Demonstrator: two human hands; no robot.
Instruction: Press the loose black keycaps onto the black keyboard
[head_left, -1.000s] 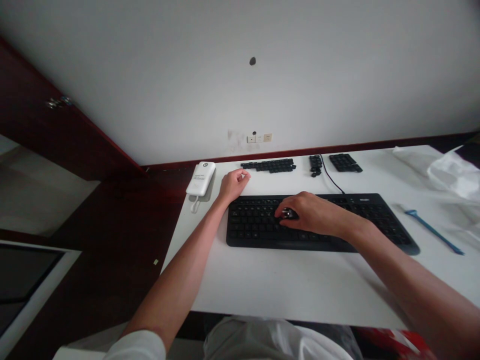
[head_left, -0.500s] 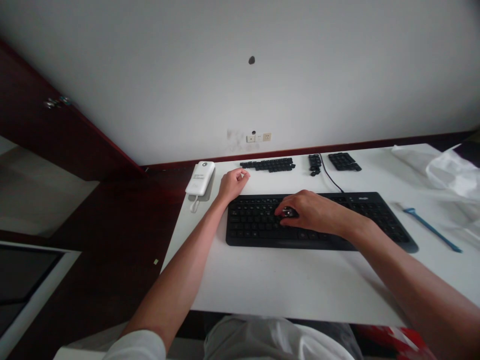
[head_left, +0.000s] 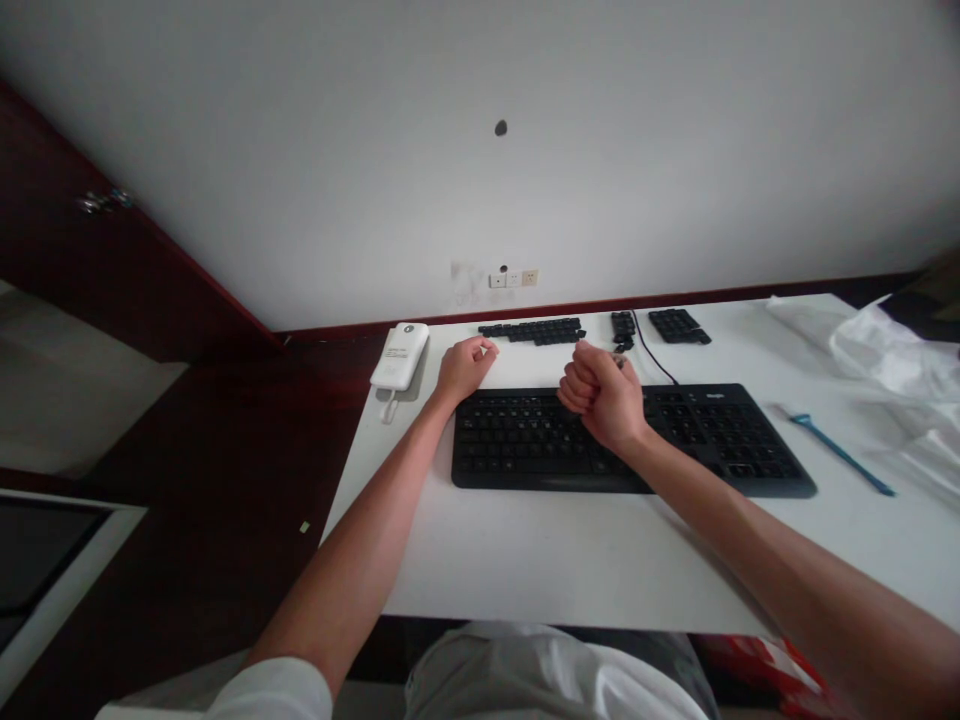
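A black keyboard (head_left: 540, 466) lies across the white table. My left hand (head_left: 463, 368) rests by its upper left corner, fingers loosely curled with a gap at the thumb and nothing seen in them. Above the middle of the keyboard, my right hand (head_left: 604, 395) is closed in a fist, turned thumb side up. A bit of a small dark tool (head_left: 619, 360) with a metal glint shows at the thumb; the fingers hide most of it. Behind the keyboard lie loose black keycaps in groups: a long block (head_left: 544, 331), a narrow column (head_left: 622, 328) and a number-pad block (head_left: 677, 326).
A white power bank (head_left: 401, 357) with a short strap lies at the table's left edge. On the right are a blue brush (head_left: 844, 452) and crumpled clear plastic (head_left: 892, 350). The keyboard's cable (head_left: 651, 348) runs back toward the wall. Wall sockets (head_left: 513, 280) sit behind the table.
My right hand has lifted off the keys, moved back toward the keycaps and turned from palm-down into a fist. My left hand stays where it was. The view has shifted slightly.
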